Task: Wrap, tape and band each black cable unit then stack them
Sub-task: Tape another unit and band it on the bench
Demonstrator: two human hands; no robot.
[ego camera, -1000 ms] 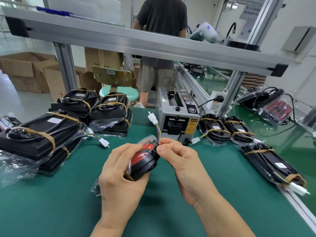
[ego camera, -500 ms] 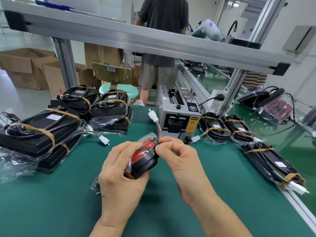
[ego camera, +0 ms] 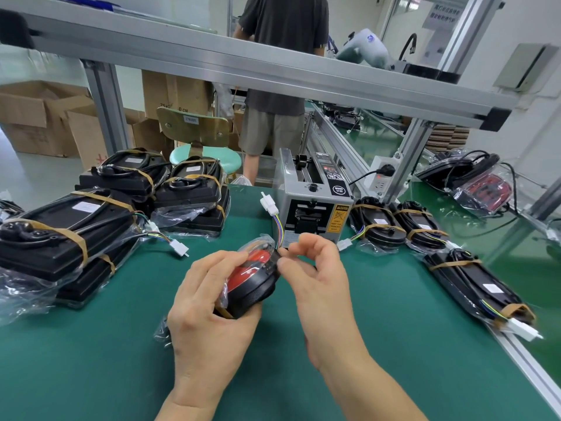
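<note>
Green counter [ego camera: 379, 344], workshop. Left hand [ego camera: 209, 317]: grip curled round bagged black cable unit [ego camera: 253, 276], raised above counter centre. Right hand [ego camera: 315, 281]: fingertips [ego camera: 285, 262] pinching at unit's upper edge.

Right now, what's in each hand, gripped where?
Left hand grips the bagged black-and-red unit around its round body. Right hand fingertips pinch at the unit's top edge near the wires; exactly what they pinch is unclear.

My left hand [ego camera: 209, 311] covers the lower half of the round unit [ego camera: 253, 278], so its back is hidden from me. The small labels on the tape machine [ego camera: 315, 205] are too small to read. The standing person [ego camera: 282, 71] is cut off at the top edge.
</note>
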